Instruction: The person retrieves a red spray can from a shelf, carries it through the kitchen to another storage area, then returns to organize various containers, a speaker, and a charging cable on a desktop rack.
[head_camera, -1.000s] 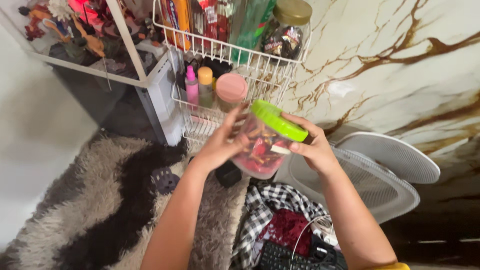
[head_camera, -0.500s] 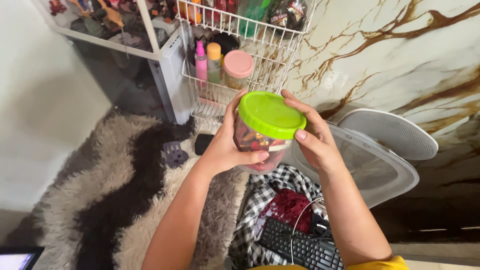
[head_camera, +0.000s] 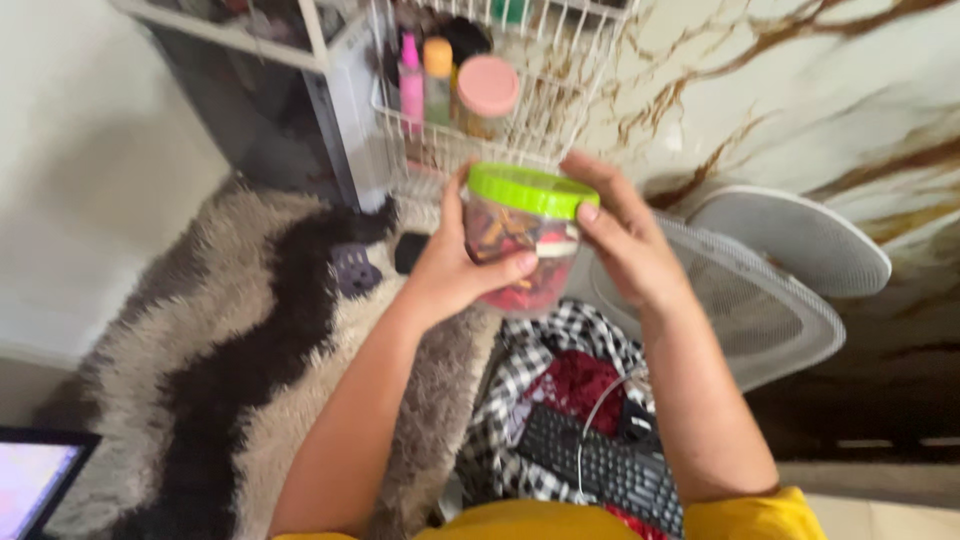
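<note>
Both hands grasping clear jar (head_camera: 520, 255): left hand (head_camera: 455, 275) wraps body, right hand (head_camera: 625, 250) fingers at green lid (head_camera: 530, 190), 3 o'clock. Lid seated; looks mid-inspection, twist needs firm left grip.

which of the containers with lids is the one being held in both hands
The clear jar with the green lid, gripped by the left hand and right hand. The pink-lidded jar sits untouched in the white wire basket.

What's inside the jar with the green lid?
The clear jar holds small red, orange and white bits, too blurred to name. The green lid is on top. The left hand and right hand cover parts of its sides.
</note>
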